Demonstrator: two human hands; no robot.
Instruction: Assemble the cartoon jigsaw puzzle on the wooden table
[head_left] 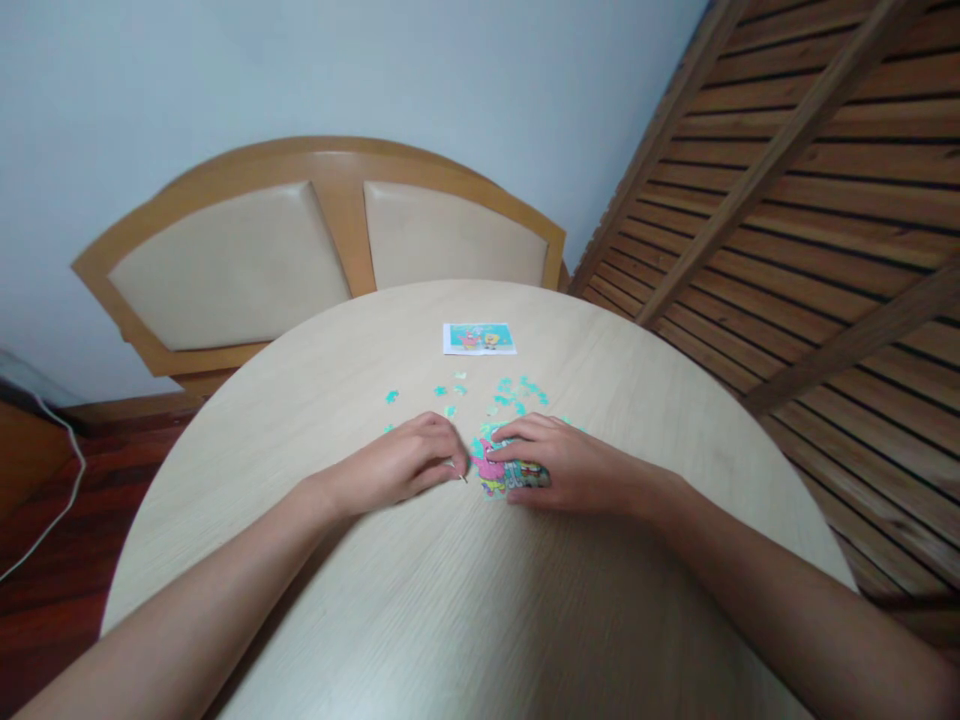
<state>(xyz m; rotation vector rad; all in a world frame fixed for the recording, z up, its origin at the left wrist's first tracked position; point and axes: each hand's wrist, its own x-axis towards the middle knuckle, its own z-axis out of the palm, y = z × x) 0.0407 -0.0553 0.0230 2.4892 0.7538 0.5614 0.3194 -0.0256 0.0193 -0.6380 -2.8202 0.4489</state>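
A partly joined jigsaw puzzle [491, 470] with a pink starfish figure lies flat on the table in front of me. My right hand [551, 463] rests over its right side, fingers spread and touching the picture, so part of it is covered. Just left of the puzzle, my left hand [424, 455] is closed in a pinch on a small puzzle piece [460, 475], mostly hidden by the fingers. Loose turquoise puzzle pieces [521, 390] lie scattered beyond my hands, with several more to the left, such as a single piece [391, 397].
A printed reference picture [480, 339] lies farther back on the round wooden table [360, 620]. Behind the table's far edge stands a padded bench [330, 230] against the wall. A slatted wooden screen [810, 200] rises at the right, and a white cable [75, 470] hangs at the left.
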